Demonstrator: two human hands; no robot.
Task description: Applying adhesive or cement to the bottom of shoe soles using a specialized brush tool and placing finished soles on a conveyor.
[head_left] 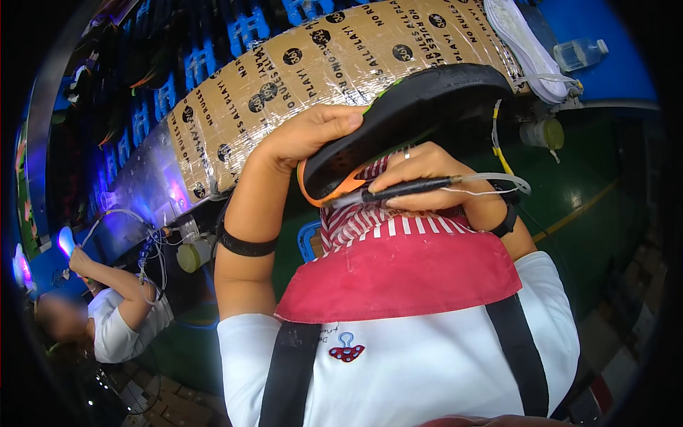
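My left hand (313, 134) is closed on the heel end of a black shoe sole (434, 96) with orange and green edging. The sole is tilted up in front of me, over my red apron (398, 277). In my right hand (421, 171) is a slim black-handled brush (409, 188), pinched between thumb and fingers. A clear tube (491, 178) runs from the brush's back end. Its tip lies at the orange heel edge; whether it touches cannot be made out. My right palm is partly hidden.
Film-wrapped cardboard (284, 85) covers the bench edge ahead. White soles (523, 46) and a clear bottle (580, 53) lie at the far right, above a hanging jar (544, 134). Blue racks (203, 67) stand far left. A co-worker (128, 313) lifts a pale piece at left.
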